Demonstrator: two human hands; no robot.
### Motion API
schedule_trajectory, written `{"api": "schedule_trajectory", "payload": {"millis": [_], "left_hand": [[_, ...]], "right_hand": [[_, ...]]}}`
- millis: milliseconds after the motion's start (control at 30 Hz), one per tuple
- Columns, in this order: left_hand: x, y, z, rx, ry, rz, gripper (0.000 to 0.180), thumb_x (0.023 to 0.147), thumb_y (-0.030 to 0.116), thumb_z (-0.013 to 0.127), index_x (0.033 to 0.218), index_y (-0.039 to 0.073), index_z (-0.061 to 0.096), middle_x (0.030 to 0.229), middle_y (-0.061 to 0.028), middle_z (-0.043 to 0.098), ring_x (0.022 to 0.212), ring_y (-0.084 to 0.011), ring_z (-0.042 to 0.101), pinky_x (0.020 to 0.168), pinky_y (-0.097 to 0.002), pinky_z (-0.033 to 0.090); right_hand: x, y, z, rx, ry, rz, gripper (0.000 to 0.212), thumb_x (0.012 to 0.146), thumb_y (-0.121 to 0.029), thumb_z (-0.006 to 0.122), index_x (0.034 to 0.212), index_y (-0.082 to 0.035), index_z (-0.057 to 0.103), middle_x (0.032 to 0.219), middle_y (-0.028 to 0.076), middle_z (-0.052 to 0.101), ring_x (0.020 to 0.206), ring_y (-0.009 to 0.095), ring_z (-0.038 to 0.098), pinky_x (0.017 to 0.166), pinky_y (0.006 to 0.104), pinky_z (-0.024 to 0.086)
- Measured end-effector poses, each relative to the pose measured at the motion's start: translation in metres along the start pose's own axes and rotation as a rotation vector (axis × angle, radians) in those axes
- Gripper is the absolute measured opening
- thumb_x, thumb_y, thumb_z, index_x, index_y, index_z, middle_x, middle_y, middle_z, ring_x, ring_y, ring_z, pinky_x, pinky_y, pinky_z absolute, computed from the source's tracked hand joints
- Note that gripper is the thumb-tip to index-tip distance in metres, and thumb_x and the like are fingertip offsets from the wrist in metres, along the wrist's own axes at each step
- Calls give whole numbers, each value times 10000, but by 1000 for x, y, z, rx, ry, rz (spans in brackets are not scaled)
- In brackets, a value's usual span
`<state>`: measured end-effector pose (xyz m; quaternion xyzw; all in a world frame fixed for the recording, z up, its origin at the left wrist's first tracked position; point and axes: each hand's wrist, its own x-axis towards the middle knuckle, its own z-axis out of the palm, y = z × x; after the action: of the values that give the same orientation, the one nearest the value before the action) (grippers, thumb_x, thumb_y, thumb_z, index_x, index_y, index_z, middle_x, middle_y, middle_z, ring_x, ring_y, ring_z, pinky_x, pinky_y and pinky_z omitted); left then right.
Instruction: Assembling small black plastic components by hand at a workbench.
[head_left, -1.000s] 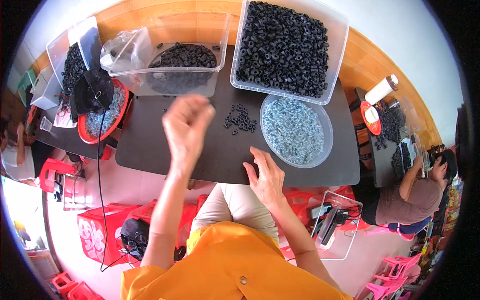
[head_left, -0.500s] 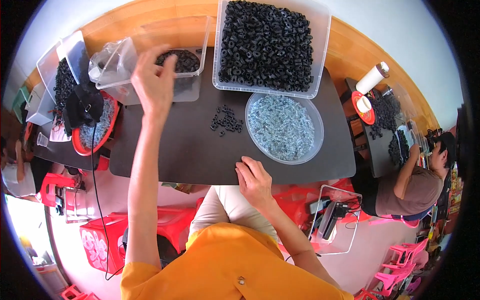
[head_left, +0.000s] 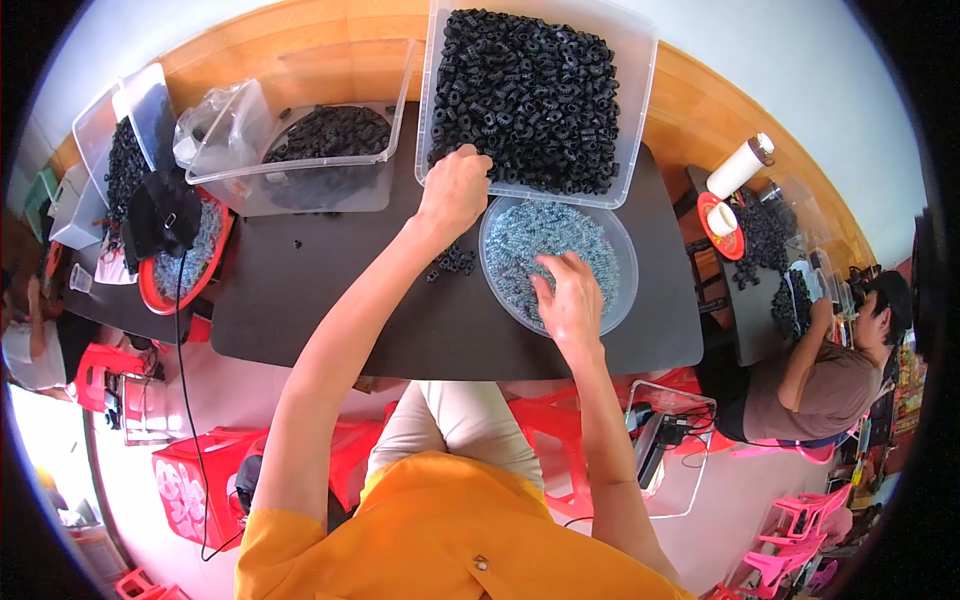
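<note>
My left hand is at the near left corner of a large clear bin heaped with small black plastic parts. Its fingers are curled, and whatever they hold is hidden. Over a round clear bowl full of small shiny, coil-like pieces, my right hand reaches with thumb and forefinger apart. No piece shows between them. A small group of loose black parts lies on the dark table left of the bowl, partly covered by my left forearm.
Back left stands another clear bin with black parts inside. One black part lies alone on the table. A black cable hangs at the left. To the right, a person sits at another table with black parts.
My left hand has moved right, from above the back-left bin to the corner of the large bin. My right hand has gone from the table's front edge to the bowl.
</note>
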<state>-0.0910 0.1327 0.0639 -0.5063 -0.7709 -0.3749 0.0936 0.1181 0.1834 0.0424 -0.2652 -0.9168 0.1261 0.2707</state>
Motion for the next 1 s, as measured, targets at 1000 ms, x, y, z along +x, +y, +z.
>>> {"api": "schedule_trajectory", "payload": {"millis": [1000], "left_hand": [[-73, 17, -16, -965, -206, -331, 142, 815, 21, 631, 952, -16, 636, 778, -13, 635, 680, -58, 551, 617, -219, 463]], "right_hand": [[18, 40, -1, 1110, -266, 459, 138, 811, 18, 624, 943, 52, 639, 821, 97, 647, 709, 155, 646, 628, 252, 548]]}}
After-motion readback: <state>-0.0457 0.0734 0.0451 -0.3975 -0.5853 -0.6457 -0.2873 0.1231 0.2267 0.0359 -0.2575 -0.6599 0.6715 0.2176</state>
